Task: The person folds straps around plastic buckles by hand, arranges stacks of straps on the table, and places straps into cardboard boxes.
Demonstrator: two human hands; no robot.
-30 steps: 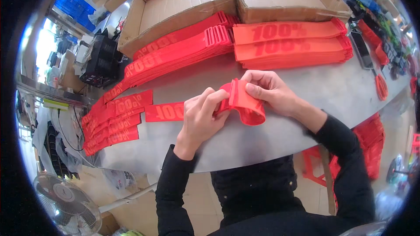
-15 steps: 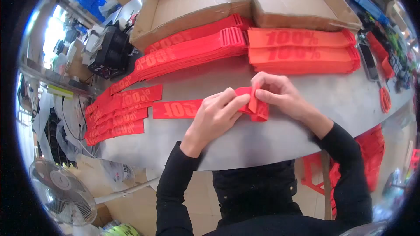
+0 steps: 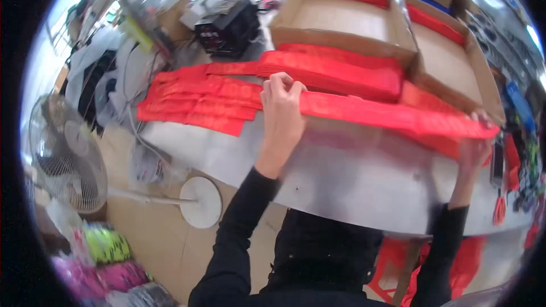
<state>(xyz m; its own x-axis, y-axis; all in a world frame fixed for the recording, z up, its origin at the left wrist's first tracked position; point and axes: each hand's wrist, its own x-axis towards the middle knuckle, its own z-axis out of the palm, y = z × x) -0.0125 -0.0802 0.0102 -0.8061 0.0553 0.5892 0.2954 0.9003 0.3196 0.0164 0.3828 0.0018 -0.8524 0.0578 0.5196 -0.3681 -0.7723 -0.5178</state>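
Note:
A long red fabric strap (image 3: 375, 112) is stretched sideways above the table, slightly lower on its right. My left hand (image 3: 281, 116) is closed on its left end, fingers folded over the edge. At the far right end my right hand (image 3: 475, 145), smeared by motion, grips the strap. Behind it lies a thick stack of red straps (image 3: 341, 74). More red straps (image 3: 193, 94) lie fanned out and overlapping left of my left hand. The held strap partly covers another stack at the right. Its print is too blurred to read.
Two shallow cardboard boxes (image 3: 347, 20) holding red straps stand at the back. A black machine (image 3: 227, 28) is at the back left. Near the right edge lie a phone-like object (image 3: 497, 162) and red-handled scissors (image 3: 499, 210). A fan (image 3: 68, 150) stands left of the table.
Both hands have moved apart, and the strap they bunched together is now stretched out between them. My right hand has gone far right. The view has turned left.

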